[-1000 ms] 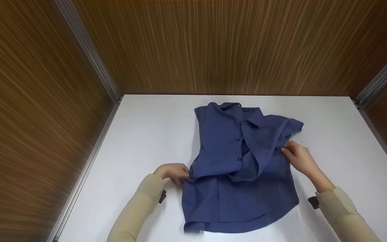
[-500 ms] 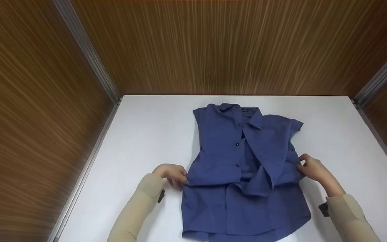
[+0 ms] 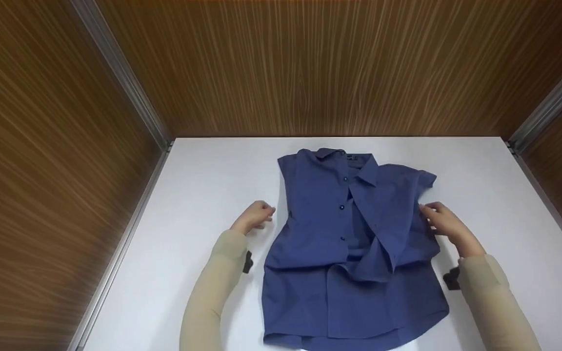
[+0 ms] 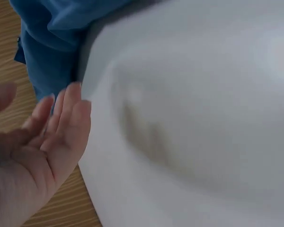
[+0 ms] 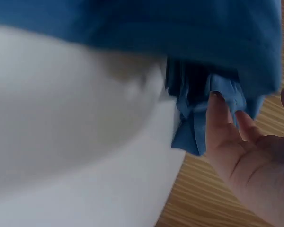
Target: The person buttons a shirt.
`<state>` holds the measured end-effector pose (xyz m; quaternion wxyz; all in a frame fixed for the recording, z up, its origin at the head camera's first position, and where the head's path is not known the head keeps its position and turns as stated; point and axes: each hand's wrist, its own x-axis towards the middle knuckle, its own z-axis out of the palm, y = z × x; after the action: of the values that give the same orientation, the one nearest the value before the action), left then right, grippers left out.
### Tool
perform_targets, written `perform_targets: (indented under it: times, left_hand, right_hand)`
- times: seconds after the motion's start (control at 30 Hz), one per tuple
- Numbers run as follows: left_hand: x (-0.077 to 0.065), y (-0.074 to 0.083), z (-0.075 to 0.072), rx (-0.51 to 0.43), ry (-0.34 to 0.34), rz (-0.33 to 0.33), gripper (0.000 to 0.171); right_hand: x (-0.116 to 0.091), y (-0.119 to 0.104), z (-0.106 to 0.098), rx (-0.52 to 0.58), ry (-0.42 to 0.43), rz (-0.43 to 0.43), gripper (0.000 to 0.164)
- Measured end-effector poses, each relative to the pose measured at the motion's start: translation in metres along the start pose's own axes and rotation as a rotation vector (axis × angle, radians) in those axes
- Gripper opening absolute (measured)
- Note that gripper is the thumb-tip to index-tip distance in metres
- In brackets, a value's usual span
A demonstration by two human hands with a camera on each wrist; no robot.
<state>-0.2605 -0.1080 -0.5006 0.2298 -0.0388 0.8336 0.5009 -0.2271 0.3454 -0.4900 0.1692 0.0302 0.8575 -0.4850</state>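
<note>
A blue button-up shirt (image 3: 317, 214) lies front up, its collar (image 3: 369, 170) at the far end and its hem toward me. The lower half is bunched into a cross fold, and the front gapes below the collar. My left hand (image 3: 255, 215) hovers just left of the shirt's side, holding nothing; in the left wrist view its fingers (image 4: 72, 101) are loosely bent. At the opposite side, below the short sleeve (image 3: 426, 180), my right hand (image 3: 444, 223) has its fingertips at the shirt's edge. The right wrist view shows those fingers (image 5: 220, 118) extended, with the thumb apart.
The shirt rests on a white table (image 3: 203, 185). Wood-grain panels (image 3: 310, 68) rise behind the table and on both sides, with metal strips (image 3: 127, 78) at the corners. A dark device (image 3: 248, 262) sits at the left wrist, another (image 3: 451, 279) at the right.
The right hand drew the shirt's side outward and toward me, spreading the lower part. Since then both hands have let go and moved up along the sides.
</note>
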Motion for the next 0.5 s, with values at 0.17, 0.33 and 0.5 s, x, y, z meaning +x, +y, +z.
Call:
perform_targets:
  times: [0.17, 0.33, 0.5]
  left_hand:
    - [0.088, -0.048, 0.028, -0.196, 0.014, -0.005, 0.042]
    - [0.061, -0.006, 0.047, -0.307, -0.008, -0.160, 0.036]
    - [0.006, 0.043, 0.053, -0.362, -0.055, -0.105, 0.021]
  right_hand:
    - [0.018, -0.007, 0.011, 0.047, 0.007, 0.014, 0.066]
    - [0.026, -0.011, 0.022, 0.184, 0.046, 0.013, 0.065]
    - [0.028, -0.016, 0.033, 0.313, 0.003, -0.032, 0.059]
